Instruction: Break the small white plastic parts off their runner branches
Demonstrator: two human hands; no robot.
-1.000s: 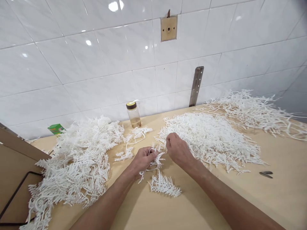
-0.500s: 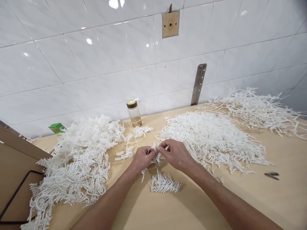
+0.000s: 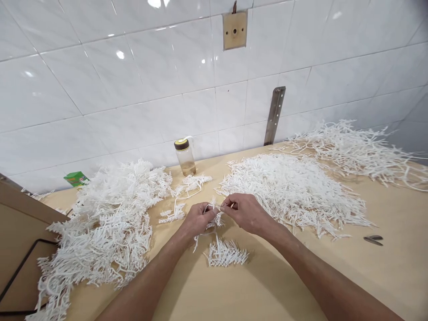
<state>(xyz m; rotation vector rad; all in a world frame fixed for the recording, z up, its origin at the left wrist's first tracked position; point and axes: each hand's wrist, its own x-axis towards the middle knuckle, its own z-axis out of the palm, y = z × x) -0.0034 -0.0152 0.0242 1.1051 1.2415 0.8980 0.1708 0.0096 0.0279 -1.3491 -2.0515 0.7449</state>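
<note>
My left hand is closed around a small bunch of white plastic sprigs over the wooden table. My right hand pinches one thin white piece at the top of that bunch, fingertips touching the left hand's. Just below both hands lies a small loose cluster of white sprigs. A big heap of the same white pieces spreads to the right of my hands, and another heap lies to the left.
A small bottle with a brown cap stands by the tiled wall. A third white heap lies far right. Small metal snips rest at right. A green packet and brown cardboard sit at left.
My right hand came back from the right heap with a piece and met the left hand at the bunch. The view shifted slightly.
</note>
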